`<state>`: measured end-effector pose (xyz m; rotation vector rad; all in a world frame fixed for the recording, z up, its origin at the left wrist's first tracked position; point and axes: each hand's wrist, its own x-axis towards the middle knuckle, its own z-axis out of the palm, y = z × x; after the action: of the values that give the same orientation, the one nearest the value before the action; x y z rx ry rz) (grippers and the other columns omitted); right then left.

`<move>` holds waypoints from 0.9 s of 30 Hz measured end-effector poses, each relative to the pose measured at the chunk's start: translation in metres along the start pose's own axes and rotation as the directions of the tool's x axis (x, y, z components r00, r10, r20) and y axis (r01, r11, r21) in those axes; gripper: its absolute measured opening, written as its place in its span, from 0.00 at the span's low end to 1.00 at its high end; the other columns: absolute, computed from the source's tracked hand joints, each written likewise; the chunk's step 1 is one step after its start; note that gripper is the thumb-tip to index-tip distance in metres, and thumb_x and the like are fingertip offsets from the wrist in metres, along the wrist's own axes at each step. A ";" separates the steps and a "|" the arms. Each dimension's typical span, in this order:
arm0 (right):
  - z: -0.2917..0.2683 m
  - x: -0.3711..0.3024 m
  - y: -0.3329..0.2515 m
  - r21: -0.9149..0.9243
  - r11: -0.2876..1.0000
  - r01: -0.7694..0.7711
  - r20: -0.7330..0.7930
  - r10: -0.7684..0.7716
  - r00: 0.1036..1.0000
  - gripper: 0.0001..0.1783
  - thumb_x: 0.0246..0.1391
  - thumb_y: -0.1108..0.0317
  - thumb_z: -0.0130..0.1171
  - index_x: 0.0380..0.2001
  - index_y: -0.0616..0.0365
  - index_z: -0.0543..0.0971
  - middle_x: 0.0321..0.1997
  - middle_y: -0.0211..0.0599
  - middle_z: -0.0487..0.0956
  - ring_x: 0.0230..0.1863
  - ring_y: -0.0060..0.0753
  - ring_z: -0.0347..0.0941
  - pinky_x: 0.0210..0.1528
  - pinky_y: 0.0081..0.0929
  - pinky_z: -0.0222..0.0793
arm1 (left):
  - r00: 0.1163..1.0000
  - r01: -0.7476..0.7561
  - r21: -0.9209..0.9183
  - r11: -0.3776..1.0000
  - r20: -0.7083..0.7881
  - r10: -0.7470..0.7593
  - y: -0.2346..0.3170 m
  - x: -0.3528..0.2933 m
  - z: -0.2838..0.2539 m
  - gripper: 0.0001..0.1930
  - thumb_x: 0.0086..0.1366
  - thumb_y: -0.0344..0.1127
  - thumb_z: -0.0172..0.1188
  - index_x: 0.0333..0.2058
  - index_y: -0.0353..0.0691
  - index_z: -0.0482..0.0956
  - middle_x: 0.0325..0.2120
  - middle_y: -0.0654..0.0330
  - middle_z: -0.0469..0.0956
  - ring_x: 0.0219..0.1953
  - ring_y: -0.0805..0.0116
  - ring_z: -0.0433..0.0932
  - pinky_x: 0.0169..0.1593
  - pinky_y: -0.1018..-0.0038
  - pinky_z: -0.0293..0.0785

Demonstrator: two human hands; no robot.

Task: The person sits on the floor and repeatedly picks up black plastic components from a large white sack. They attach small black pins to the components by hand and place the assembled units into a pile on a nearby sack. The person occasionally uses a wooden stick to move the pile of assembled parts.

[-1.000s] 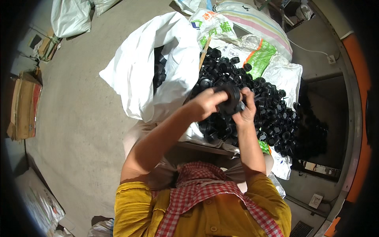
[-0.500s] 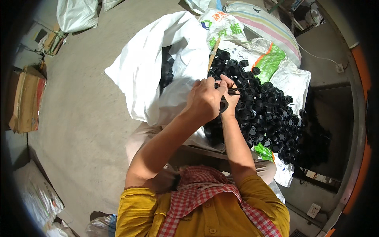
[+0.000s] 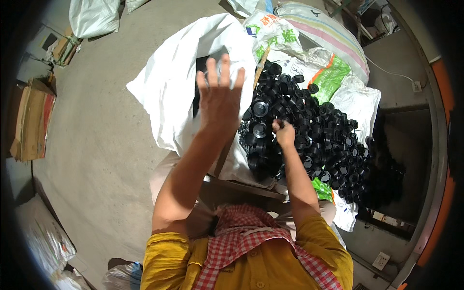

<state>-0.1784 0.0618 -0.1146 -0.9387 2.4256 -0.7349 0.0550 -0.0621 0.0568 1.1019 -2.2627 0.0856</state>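
My left hand [image 3: 220,99] is raised over the mouth of the white woven sack [image 3: 169,87], its fingers spread and nothing held in them. Black pieces [image 3: 199,65] show inside the sack, partly behind that hand. To the right spreads a heap of black plastic caps [image 3: 328,137], many of them round and hollow. At the heap's near left part is my right hand [image 3: 286,134], its fingers curled together among the caps. Whatever lies between those fingers is too small and dark to make out.
A wooden stick [image 3: 261,66] stands between sack and heap. Printed white-and-green sacking [image 3: 333,77] lies under and behind the caps. A full striped sack [image 3: 333,34] stands farther back. At the far left are cardboard boxes [image 3: 31,123]; a socket [image 3: 381,261] is at lower right.
My hands were together over the heap's left edge, around black pieces. Now they are apart: the left has moved left over the sack and opened, the right has dropped toward the heap.
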 end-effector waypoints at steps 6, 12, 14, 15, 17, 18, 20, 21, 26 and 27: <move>0.037 -0.008 -0.029 -0.227 0.974 -0.015 0.068 0.031 0.997 0.30 0.43 0.48 0.67 0.47 0.52 0.78 0.45 0.48 0.79 0.48 0.48 0.75 0.50 0.39 0.69 | 0.973 0.021 -0.336 0.942 0.223 0.057 0.015 -0.008 -0.014 0.38 0.38 0.31 0.73 0.53 0.41 0.68 0.60 0.48 0.54 0.61 0.40 0.53 0.61 0.54 0.55; 0.042 0.014 -0.015 -0.347 0.932 0.100 0.020 -0.099 0.995 0.22 0.46 0.51 0.63 0.40 0.54 0.81 0.41 0.47 0.79 0.44 0.49 0.75 0.47 0.39 0.70 | 0.956 0.117 -0.422 0.899 0.294 0.014 0.018 -0.007 -0.001 0.30 0.45 0.34 0.69 0.49 0.36 0.72 0.51 0.43 0.69 0.54 0.44 0.68 0.58 0.59 0.63; 0.022 0.011 -0.016 -0.229 0.971 0.063 0.086 -0.044 0.995 0.19 0.46 0.52 0.62 0.37 0.52 0.82 0.36 0.47 0.80 0.40 0.51 0.76 0.45 0.40 0.71 | 0.911 0.192 -0.473 0.860 0.411 0.022 0.015 -0.006 0.000 0.29 0.45 0.34 0.69 0.49 0.36 0.72 0.50 0.43 0.70 0.53 0.45 0.69 0.57 0.60 0.64; 0.008 0.005 -0.020 -0.203 0.972 0.122 0.065 -0.110 0.992 0.15 0.46 0.54 0.62 0.35 0.50 0.82 0.33 0.46 0.81 0.38 0.51 0.77 0.43 0.40 0.71 | 0.919 0.195 -0.503 0.842 0.393 0.022 0.015 -0.005 0.001 0.29 0.45 0.34 0.69 0.48 0.36 0.72 0.49 0.43 0.71 0.52 0.45 0.70 0.56 0.60 0.66; -0.030 -0.025 -0.052 -0.112 0.924 0.365 -0.018 -0.369 0.929 0.12 0.46 0.62 0.62 0.33 0.55 0.81 0.36 0.43 0.81 0.39 0.49 0.77 0.43 0.37 0.71 | 0.930 0.205 -0.563 0.800 0.366 0.019 0.018 -0.012 0.003 0.28 0.46 0.34 0.68 0.48 0.36 0.73 0.48 0.44 0.72 0.50 0.44 0.71 0.54 0.61 0.68; -0.048 -0.036 -0.062 -0.075 0.857 0.510 -0.073 -0.515 0.854 0.11 0.45 0.65 0.62 0.33 0.57 0.81 0.37 0.42 0.81 0.39 0.48 0.77 0.43 0.35 0.71 | 0.934 0.216 -0.583 0.783 0.356 0.008 0.024 -0.015 0.003 0.28 0.47 0.33 0.68 0.48 0.36 0.72 0.46 0.44 0.73 0.49 0.45 0.72 0.53 0.61 0.68; -0.086 -0.057 -0.089 -0.058 0.650 0.758 -0.012 -0.759 0.651 0.11 0.42 0.68 0.63 0.33 0.59 0.81 0.39 0.40 0.81 0.39 0.44 0.77 0.42 0.32 0.70 | 0.945 0.225 -0.623 0.749 0.328 -0.011 0.037 -0.017 -0.002 0.27 0.48 0.32 0.67 0.49 0.35 0.71 0.42 0.45 0.76 0.45 0.46 0.75 0.50 0.61 0.70; -0.099 -0.067 -0.099 -0.045 0.621 0.782 0.027 -0.782 0.622 0.13 0.41 0.69 0.63 0.33 0.59 0.81 0.41 0.40 0.81 0.35 0.42 0.76 0.41 0.30 0.68 | 0.838 0.360 -0.665 0.654 0.539 0.087 0.036 -0.012 -0.005 0.24 0.49 0.32 0.65 0.47 0.36 0.71 0.34 0.44 0.78 0.39 0.47 0.77 0.43 0.62 0.73; -0.118 -0.104 -0.105 -0.038 0.818 0.573 -0.024 -0.574 0.818 0.10 0.41 0.72 0.61 0.32 0.60 0.81 0.31 0.40 0.81 0.27 0.35 0.73 0.34 0.25 0.67 | 0.926 0.204 -0.808 0.553 0.342 0.158 0.058 -0.020 0.004 0.15 0.51 0.24 0.57 0.39 0.38 0.71 0.25 0.47 0.75 0.32 0.44 0.76 0.35 0.60 0.72; -0.116 -0.105 -0.096 0.206 0.885 0.418 0.053 -0.436 0.898 0.09 0.42 0.71 0.61 0.30 0.60 0.81 0.26 0.35 0.80 0.25 0.29 0.72 0.32 0.23 0.67 | 0.949 0.007 -0.859 0.513 0.167 0.267 0.058 -0.021 0.004 0.13 0.51 0.23 0.57 0.38 0.38 0.72 0.25 0.49 0.75 0.32 0.47 0.76 0.35 0.62 0.72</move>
<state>-0.1261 0.1125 0.0541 -1.4153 2.0354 -1.0244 0.0203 -0.0111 0.0531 0.3835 -2.1420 -1.1032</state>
